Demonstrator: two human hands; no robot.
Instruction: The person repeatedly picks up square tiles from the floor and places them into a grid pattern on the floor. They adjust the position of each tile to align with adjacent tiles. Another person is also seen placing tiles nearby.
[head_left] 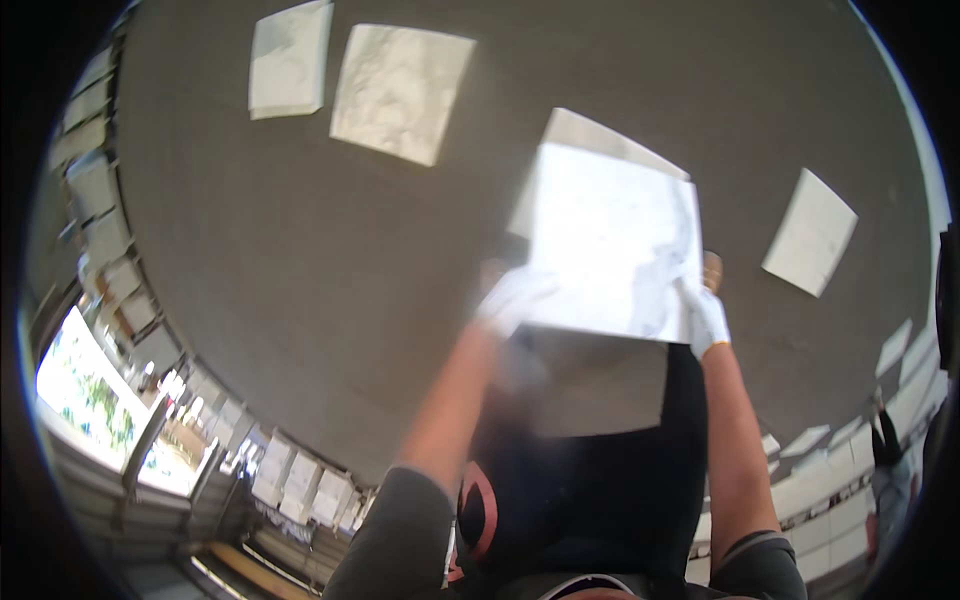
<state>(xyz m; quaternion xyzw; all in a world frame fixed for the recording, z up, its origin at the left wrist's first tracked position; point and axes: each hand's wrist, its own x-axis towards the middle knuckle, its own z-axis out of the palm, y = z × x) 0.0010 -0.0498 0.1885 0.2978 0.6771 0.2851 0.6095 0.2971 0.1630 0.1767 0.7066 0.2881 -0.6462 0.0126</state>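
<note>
A square white tile with grey marble veining is held up in front of my body, between my two white-gloved hands. My left hand grips it at the lower left corner; that glove is partly smeared by motion. My right hand is closed on the right edge, near the lower corner. Beyond the held tile, another marble-patterned piece shows its far and left edges; the held tile hides the rest of it.
On the grey floor two marbled stacks or slabs, one beside the other, lie at the far left. A pale tile lies to the right. Rows of panels line the left wall. Another person stands at the lower right.
</note>
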